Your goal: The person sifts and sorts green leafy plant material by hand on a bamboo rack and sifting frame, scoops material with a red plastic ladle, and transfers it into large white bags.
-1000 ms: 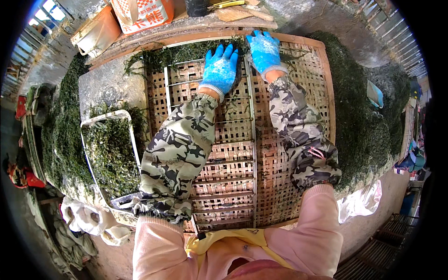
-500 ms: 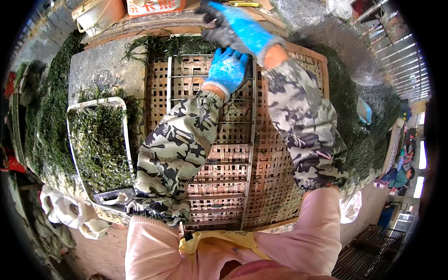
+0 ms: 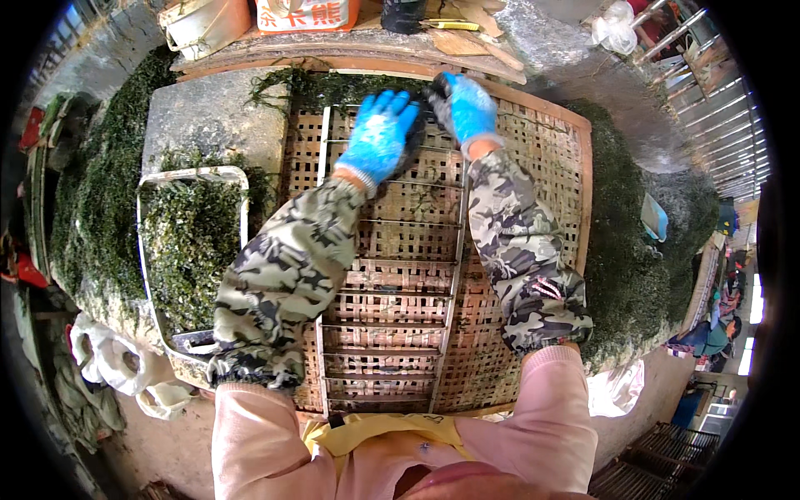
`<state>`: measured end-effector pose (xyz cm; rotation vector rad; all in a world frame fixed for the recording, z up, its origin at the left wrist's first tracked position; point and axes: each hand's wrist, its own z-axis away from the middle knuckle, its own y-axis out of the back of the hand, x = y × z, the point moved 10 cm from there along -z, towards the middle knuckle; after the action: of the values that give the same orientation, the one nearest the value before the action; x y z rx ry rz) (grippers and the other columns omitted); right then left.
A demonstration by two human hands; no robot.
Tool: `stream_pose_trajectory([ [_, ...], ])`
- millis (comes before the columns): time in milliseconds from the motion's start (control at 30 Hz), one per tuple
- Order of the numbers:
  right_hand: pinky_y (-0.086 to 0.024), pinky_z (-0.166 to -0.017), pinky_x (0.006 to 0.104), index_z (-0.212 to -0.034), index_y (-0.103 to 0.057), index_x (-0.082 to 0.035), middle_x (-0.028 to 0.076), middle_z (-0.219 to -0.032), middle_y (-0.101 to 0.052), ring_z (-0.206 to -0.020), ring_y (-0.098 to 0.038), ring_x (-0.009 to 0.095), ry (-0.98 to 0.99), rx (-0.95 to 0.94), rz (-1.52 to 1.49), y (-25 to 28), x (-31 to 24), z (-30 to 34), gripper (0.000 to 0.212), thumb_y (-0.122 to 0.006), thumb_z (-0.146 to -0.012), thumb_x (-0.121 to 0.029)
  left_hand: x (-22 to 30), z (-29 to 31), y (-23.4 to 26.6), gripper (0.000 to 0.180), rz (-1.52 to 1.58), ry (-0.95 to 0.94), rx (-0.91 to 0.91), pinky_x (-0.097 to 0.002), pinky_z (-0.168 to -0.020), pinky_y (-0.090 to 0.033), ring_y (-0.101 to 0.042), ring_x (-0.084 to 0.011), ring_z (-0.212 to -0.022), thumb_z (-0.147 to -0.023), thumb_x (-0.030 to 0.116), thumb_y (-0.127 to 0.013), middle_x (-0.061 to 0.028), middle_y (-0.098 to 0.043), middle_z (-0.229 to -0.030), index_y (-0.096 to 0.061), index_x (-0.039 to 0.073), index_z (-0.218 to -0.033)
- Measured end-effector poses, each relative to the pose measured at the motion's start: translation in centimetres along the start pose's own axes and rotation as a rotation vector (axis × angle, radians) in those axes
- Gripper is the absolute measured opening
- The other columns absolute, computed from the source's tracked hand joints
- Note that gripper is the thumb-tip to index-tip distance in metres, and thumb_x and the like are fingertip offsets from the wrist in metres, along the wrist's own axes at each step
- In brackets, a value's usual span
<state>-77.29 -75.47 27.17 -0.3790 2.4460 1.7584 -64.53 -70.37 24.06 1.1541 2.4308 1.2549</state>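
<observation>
A ladder-like metal frame (image 3: 457, 250) with several crossbars lies on a woven bamboo mat (image 3: 525, 167). Over its far left part, my left hand (image 3: 379, 137), in a blue glove with a dark palm, is open with its fingers spread; whether it touches the frame is hidden. My right hand (image 3: 468, 107), gloved the same, is at the frame's far right end beside a strip of dark green seaweed (image 3: 350, 87). Its dark fingertips are curled in, and I cannot make out what is between them. At left stands a white-rimmed basket (image 3: 247, 218) filled with chopped seaweed.
A grey board (image 3: 217, 117) lies behind the basket. Seaweed heaps (image 3: 104, 200) flank the mat on both sides. On the far wooden ledge stand a white bucket (image 3: 212, 29), an orange-and-white container (image 3: 308, 15), a black cup (image 3: 403, 15) and a yellow-handled tool (image 3: 454, 25).
My right hand has come down from near the far ledge to the frame's far end. My left hand has shifted left, its fingers now more spread. The view has shifted slightly.
</observation>
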Motion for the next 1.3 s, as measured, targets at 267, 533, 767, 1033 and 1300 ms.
stream_pose_trajectory([
  [267, -0.051, -0.087, 0.0447, -0.115, -0.065, -0.008, 0.016, -0.108, -0.066, -0.100, -0.063, 0.034, 0.133, 0.242, 0.207, 1.2, -4.8, 1.9, 0.034, -0.065, -0.085, -0.024, -8.7, 2.9, 9.3, 0.044, -0.549, 0.160, -0.102, -0.0556, -0.110, -0.028, -0.043, -0.0374, -0.130, -0.083, 0.014, -0.058, -0.0129, -0.050, -0.137, -0.058, 0.010, -0.127],
  [533, -0.037, -0.104, 0.0532, -0.118, -0.061, -0.008, 0.014, -0.122, -0.058, -0.121, -0.050, 0.034, 0.509, 0.268, -0.012, -5.0, -16.7, 0.0, 0.043, -0.064, -0.078, -0.023, -11.2, 2.7, 8.8, 0.057, -0.519, 0.219, -0.179, -0.0554, -0.114, -0.021, -0.033, -0.0389, -0.139, -0.083, 0.014, -0.056, -0.0164, -0.042, -0.145, -0.046, 0.004, -0.138],
  [767, -0.037, -0.104, 0.0514, -0.129, -0.055, -0.003, 0.019, -0.130, -0.053, -0.125, -0.047, 0.038, 0.314, 0.270, 0.099, -2.9, -14.1, 2.9, 0.049, -0.057, -0.081, -0.010, -12.1, -0.5, 7.2, 0.064, -0.520, 0.232, -0.229, -0.0617, -0.113, -0.019, -0.032, -0.0391, -0.140, -0.083, 0.013, -0.061, -0.0117, -0.040, -0.150, -0.043, 0.019, -0.144],
  [1033, -0.039, -0.095, 0.0613, -0.119, -0.062, -0.010, 0.018, -0.123, -0.056, -0.116, -0.051, 0.036, 0.114, 0.130, 0.208, -6.6, -14.9, 1.4, 0.035, -0.053, -0.086, -0.014, -13.0, -0.7, 5.8, 0.039, -0.606, 0.195, -0.213, -0.0644, -0.112, -0.017, -0.036, -0.0367, -0.138, -0.085, 0.014, -0.059, -0.0056, -0.047, -0.146, -0.065, 0.024, -0.123],
  [1300, -0.025, -0.110, 0.0647, -0.144, -0.046, -0.019, 0.010, -0.154, -0.034, -0.142, -0.029, 0.038, -0.011, -0.262, 0.437, -10.1, -14.0, -0.4, 0.054, -0.052, -0.094, -0.040, -11.7, -3.1, 5.4, 0.029, -0.511, 0.141, -0.275, -0.0589, -0.106, -0.029, -0.053, -0.0337, -0.121, -0.083, 0.019, -0.065, -0.0106, -0.066, -0.117, -0.069, 0.021, -0.112],
])
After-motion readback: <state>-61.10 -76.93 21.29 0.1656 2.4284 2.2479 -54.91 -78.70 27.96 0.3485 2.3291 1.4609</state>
